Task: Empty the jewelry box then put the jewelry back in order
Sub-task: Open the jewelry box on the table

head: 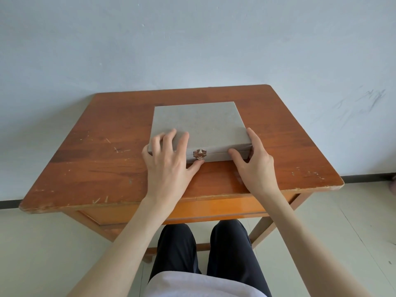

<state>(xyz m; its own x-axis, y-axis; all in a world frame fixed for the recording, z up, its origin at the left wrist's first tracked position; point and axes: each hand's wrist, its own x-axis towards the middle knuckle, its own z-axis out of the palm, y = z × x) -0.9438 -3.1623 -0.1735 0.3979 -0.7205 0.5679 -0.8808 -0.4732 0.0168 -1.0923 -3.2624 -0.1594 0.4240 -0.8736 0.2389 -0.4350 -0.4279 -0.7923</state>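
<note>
While the flat grey fabric-covered jewelry box (pixel 198 127) sits shut near the middle of the worn orange-brown wooden counter (pixel 85 155), both hands frame its front edge at the clasp.

The left hand (pixel 169 159) lies spread, fingers flat on the lid's near left corner, thumb touching the underside of the small rose-gold metal clasp (pixel 200 154). The right hand (pixel 255 159) is open too, thumb against the front wall, fingers along the box's right side, gripping nothing. Likely risk: flicking the clasp with the lid pressed down could jam it, or the light box could skid toward the counter's far edge if the right hand gives way. The jewelry inside is hidden, and the clasp's catch is too small to read.
</note>
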